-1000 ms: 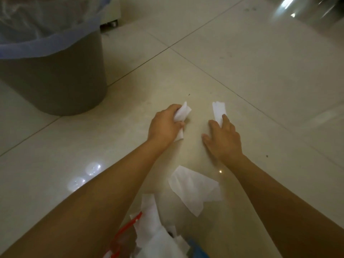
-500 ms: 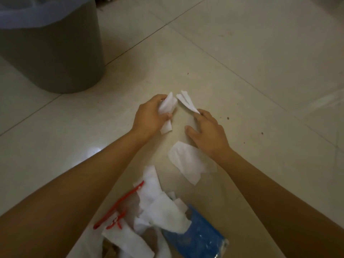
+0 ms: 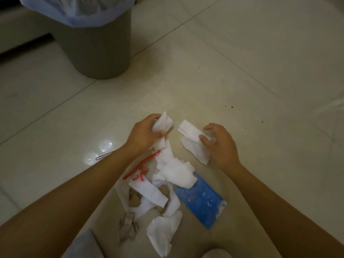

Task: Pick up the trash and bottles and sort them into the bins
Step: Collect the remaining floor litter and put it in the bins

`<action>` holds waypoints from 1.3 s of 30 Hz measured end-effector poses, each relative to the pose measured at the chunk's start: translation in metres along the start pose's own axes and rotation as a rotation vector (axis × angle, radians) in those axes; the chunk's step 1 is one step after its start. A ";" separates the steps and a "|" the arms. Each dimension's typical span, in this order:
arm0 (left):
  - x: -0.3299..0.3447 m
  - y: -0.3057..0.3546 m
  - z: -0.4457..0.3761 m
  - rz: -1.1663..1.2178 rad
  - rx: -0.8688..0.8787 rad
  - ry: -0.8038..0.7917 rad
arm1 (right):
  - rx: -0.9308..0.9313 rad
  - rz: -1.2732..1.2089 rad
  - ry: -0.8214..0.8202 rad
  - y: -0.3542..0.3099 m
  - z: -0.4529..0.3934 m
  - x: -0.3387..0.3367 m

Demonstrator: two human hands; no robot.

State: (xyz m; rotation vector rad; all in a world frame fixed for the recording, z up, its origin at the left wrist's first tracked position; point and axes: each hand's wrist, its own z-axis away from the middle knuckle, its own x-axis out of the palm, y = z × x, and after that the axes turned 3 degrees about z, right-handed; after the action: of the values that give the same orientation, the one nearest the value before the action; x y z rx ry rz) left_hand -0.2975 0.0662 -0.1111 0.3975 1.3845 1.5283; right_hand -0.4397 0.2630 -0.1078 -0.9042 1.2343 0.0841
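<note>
The tiled floor (image 3: 242, 53) fills the view, pale and glossy. On it stands a grey bin (image 3: 96, 47), lined with a pale blue bag (image 3: 78, 13) folded over its rim; this bin is the landmark, at the top left.

Nearer the person than the bin, and to its right, lies a heap of white tissue scraps (image 3: 173, 172), with a blue plastic packet (image 3: 201, 202) touching the heap on the side away from the bin. A red string (image 3: 143, 164) lies on the heap's bin-side edge. A crumpled grey scrap (image 3: 128, 226) sits at the heap's near end.

Between the heap and the bin, the left hand (image 3: 145, 135) has its fingers curled round a bunch of white tissue (image 3: 162, 125), which hangs down toward the heap. Farther from the bin, just beside that hand but apart from it, the right hand (image 3: 221, 146) has its fingers bent and pinches a strip of tissue (image 3: 189, 133) under the thumb, over another piece (image 3: 195, 151) that appears to lie on the floor.

A small dark hairpin (image 3: 104, 156) lies on the floor below the bin, beside the left forearm.
</note>
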 end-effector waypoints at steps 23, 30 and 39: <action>-0.094 0.005 0.069 0.376 -0.082 0.126 | 0.268 -0.486 -0.412 -0.123 -0.015 -0.005; -0.167 0.001 0.116 0.318 -0.064 0.311 | -0.007 -0.584 -0.524 -0.222 -0.008 -0.008; -0.279 -0.021 0.221 0.352 -0.058 0.552 | -0.339 -0.573 -0.715 -0.367 0.037 0.018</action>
State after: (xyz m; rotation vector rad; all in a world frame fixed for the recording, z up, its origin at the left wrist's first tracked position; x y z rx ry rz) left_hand 0.0096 -0.0410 0.0356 0.1921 1.7497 2.0675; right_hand -0.2173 0.0362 0.0797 -1.3422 0.2754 0.1447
